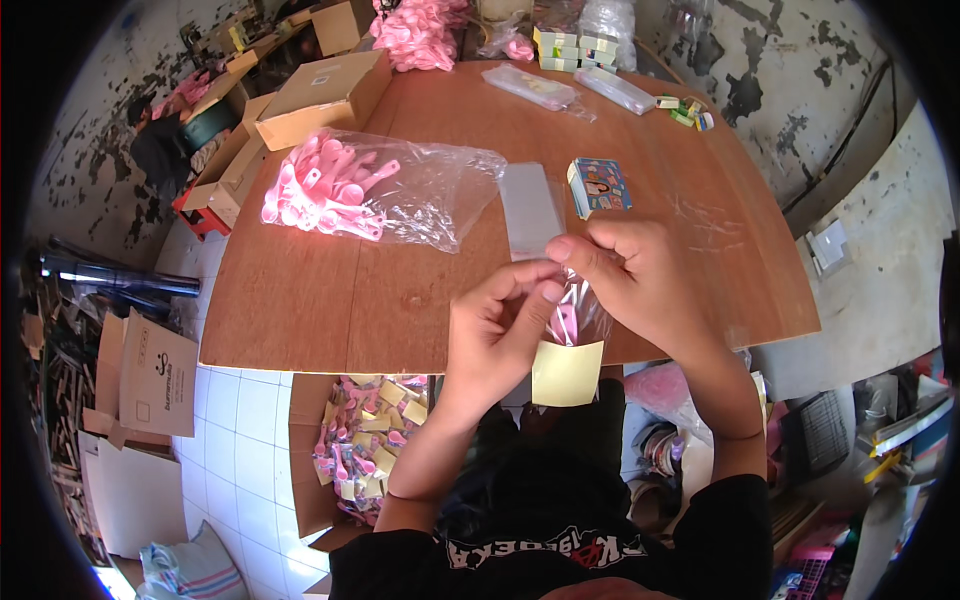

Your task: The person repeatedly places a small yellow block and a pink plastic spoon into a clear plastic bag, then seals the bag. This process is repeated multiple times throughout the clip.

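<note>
My left hand (505, 330) and right hand (637, 285) pinch a small clear bag (598, 320) between thumbs and fingers; the pink scoop (565, 325) shows just below my fingertips, a yellow slip (567, 375) beneath it. I judge this as closing the bag's top, which calls for an even pinch next. Beyond my fingers lie clear sleeves (530, 205); farther left, bagged pink scoops (325, 190).

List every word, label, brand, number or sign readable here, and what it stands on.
Wordings are left unquoted.
Brown carton, left: sideways dark lettering, symbol.
Black shirt: white-and-red lettering.
Blue packet: print too small to read.
Yellow card: no print visible.
Stacked boxes, far edge: too small.
</note>
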Available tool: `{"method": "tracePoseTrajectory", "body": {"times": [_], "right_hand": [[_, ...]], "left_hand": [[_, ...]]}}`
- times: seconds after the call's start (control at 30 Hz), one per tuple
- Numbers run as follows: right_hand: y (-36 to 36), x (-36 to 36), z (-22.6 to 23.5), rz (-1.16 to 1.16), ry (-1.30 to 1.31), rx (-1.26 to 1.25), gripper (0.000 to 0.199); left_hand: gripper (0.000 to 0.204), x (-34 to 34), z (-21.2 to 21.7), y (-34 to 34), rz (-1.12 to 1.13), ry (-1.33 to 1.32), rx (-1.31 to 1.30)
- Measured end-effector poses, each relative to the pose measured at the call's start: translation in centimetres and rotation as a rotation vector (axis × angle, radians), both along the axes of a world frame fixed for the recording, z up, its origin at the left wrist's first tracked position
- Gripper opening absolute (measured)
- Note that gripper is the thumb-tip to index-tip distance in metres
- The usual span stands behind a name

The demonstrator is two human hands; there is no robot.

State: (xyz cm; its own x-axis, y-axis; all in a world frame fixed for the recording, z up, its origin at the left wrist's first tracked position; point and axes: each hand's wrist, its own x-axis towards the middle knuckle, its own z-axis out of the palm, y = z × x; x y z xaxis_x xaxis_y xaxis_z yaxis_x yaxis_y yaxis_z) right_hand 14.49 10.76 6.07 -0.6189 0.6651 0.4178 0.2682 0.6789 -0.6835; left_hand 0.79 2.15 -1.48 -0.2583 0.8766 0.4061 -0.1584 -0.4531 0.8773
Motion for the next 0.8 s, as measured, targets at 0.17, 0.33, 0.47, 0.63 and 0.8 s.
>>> {"method": "tracePoseTrajectory", "body": {"times": [0.17,0.33,0.47,0.63,0.8], "right_hand": [[-0.6,-0.2,-0.7,-0.060,0.305,0.063,0.014],[-1.0,1.3,0.0,0.165,0.054,0.569,0.016],[-1.0,1.3,-1.2,0.030,-0.053,0.666,0.020],[-1.7,1.6,-1.6,0.003,-0.285,0.758,0.019],[-0.9,2.2,-1.8,0.078,-0.305,0.692,0.016]], "left_hand": [[0.018,0.0,-0.2,-0.4,0.000,-0.075,-0.099],[0.017,-0.1,-0.3,-0.8,0.079,0.104,-0.128],[0.018,0.2,0.5,-1.2,0.091,0.230,-0.150],[0.022,0.3,0.2,-0.9,0.187,0.567,-0.099],[0.024,-0.6,0.0,-0.9,0.144,0.770,-0.018]]}}
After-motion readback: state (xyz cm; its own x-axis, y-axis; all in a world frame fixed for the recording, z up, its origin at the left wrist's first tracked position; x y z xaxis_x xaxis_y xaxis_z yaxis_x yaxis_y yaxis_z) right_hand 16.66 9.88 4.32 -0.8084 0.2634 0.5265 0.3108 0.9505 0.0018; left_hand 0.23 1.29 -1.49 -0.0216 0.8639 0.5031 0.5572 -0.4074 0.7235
